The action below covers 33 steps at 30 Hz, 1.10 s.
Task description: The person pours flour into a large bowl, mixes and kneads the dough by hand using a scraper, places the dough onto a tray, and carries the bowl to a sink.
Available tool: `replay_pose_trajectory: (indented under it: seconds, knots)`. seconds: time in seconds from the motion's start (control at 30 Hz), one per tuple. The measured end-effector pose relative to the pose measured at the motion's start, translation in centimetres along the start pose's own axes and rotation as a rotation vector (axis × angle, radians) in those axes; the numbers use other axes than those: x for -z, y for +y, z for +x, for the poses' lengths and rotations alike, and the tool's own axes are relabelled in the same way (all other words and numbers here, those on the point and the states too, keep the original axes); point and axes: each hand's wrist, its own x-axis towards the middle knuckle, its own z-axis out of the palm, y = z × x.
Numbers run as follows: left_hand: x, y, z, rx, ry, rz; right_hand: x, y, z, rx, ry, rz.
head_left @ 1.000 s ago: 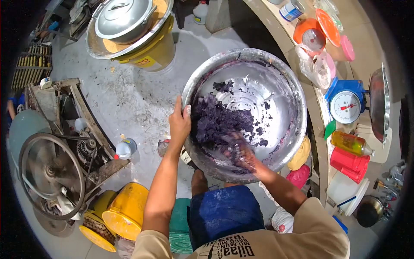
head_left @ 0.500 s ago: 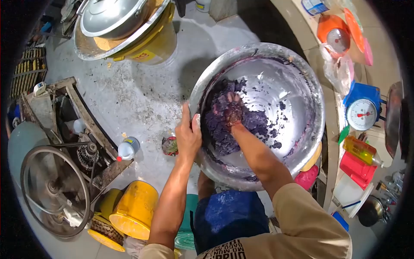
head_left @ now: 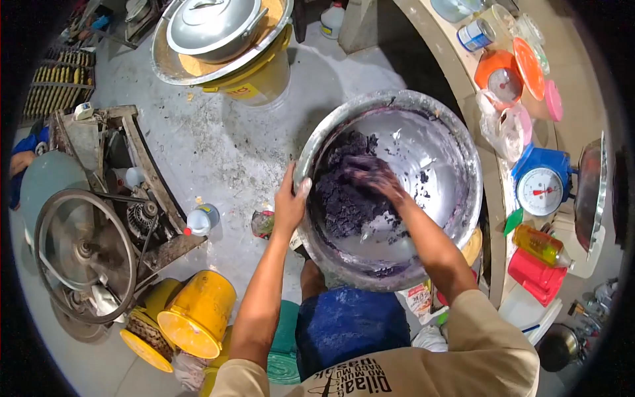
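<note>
A large round metal basin [head_left: 450, 198] stands in front of me, its inner wall smeared with purple. Dark purple crumbly dough [head_left: 344, 202] lies heaped on its left side, with small bits scattered to the right. My left hand [head_left: 290, 205] grips the basin's left rim, thumb on the near side and fingers along the outside. Purple residue coats my right hand [head_left: 377, 177], which is in the upper part of the dough; motion smears its fingers, so their shape is unclear.
At the right, a counter holds a blue scale [head_left: 541, 188], an oil bottle [head_left: 539, 246] and a red container [head_left: 534, 274]. Yellow buckets [head_left: 198, 311] and a wheeled machine [head_left: 86, 248] are at the left. A lidded pot [head_left: 211, 30] sits above a yellow bucket. Part of another person shows at far left.
My right hand moved from the near side of the basin up into the dough, then slightly right, now blurred. The dough is gathered more to the left. My left hand stays on the rim.
</note>
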Motion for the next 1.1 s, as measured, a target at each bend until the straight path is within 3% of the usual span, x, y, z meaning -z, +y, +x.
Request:
replay_pose_trajectory:
  seconds: [0.1, 0.17, 0.2, 0.27, 0.33, 0.4, 0.5, 0.57, 0.73, 0.8, 0.9, 0.97, 1.07, 1.1]
  knots:
    - [-0.6, -0.6, -3.3, -0.013, 0.097, 0.102, 5.7, -6.3, -0.2, 0.13, -0.022, 0.061]
    - [-1.6, 0.1, -5.2, -0.056, 0.22, 0.15, 3.8, -10.7, 0.3, 0.47, 0.013, -1.789]
    - [-1.8, -0.2, -5.1, -0.044, 0.237, 0.125, 7.6, -9.2, 3.7, 0.539, -0.086, -0.96]
    - [-2.4, -0.9, -4.1, -0.018, 0.274, 0.074, 5.0, -8.1, 7.4, -0.11, 0.079, -0.106]
    - [-2.3, -0.9, -2.8, 0.032, 0.284, 0.092, 0.8, -5.1, 10.5, -0.186, -0.076, -0.317]
    - [-2.3, -2.2, -2.7, -0.003, 0.287, 0.121, -4.0, 0.1, 10.2, -0.141, -0.355, -0.755]
    - [-1.6, -2.7, -2.6, -0.075, 0.299, 0.12, -7.6, 8.3, 1.8, 0.162, -0.719, -1.774]
    - [-1.5, -1.3, -2.2, -0.121, 0.301, 0.15, -6.2, 11.4, -5.6, 0.24, -0.833, -2.186]
    - [-0.7, -0.7, -3.5, -0.066, 0.274, 0.206, -0.7, 4.7, -18.7, 0.401, -0.697, -2.083]
    - [-1.1, -0.7, -3.7, -0.065, 0.284, 0.157, 1.6, 3.4, -19.5, 0.173, -0.737, -2.301]
    - [-1.7, -1.2, -4.0, -0.064, 0.288, 0.064, 3.4, 1.5, -22.1, 0.254, -0.528, -2.24]
    - [-1.9, -1.6, -3.8, -0.077, 0.302, 0.047, 4.0, 1.3, -20.8, 0.395, -0.517, -2.144]
    - [-2.2, -1.0, -4.2, -0.056, 0.302, 0.054, 6.0, 4.7, -12.5, 0.584, -0.824, -2.051]
    - [-2.3, -1.2, -4.5, -0.052, 0.317, 0.078, 7.7, 7.1, -9.7, 0.543, -0.886, -2.122]
